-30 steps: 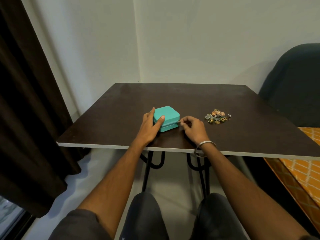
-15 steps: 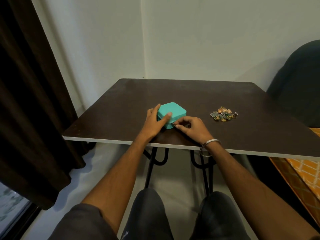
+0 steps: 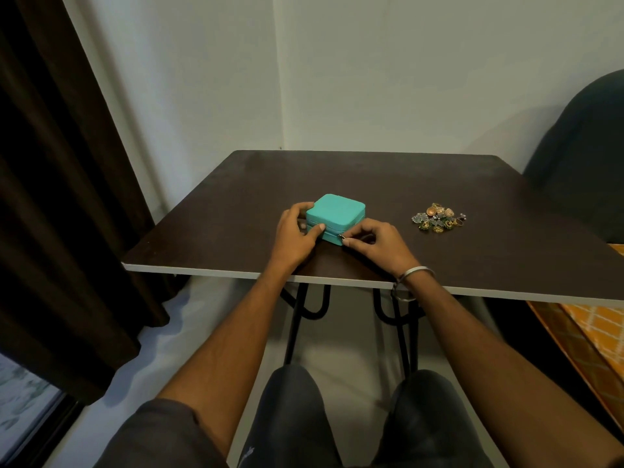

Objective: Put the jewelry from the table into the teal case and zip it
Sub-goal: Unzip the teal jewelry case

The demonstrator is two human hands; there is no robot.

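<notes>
Head view, looking forward and down. A small square teal case with rounded corners (image 3: 336,216) lies closed near the front of the dark brown tabletop (image 3: 371,184). The left hand (image 3: 297,236) cups the case's left side, thumb against the front wall, its grip closed on the case, apparently to brace it against a sideways pull. The right hand (image 3: 374,239) pinches a small metal zipper pull (image 3: 341,236) at the front right corner, its grip closed on the pull; with the case closed and unfilled, the step is judged to be unzipping. The jewelry, a loose heap of gold and green pieces (image 3: 438,218), sits well apart to the right, within reach of the right hand. Single pieces cannot be told apart, and the case's interior and rear wall are hidden.
</notes>
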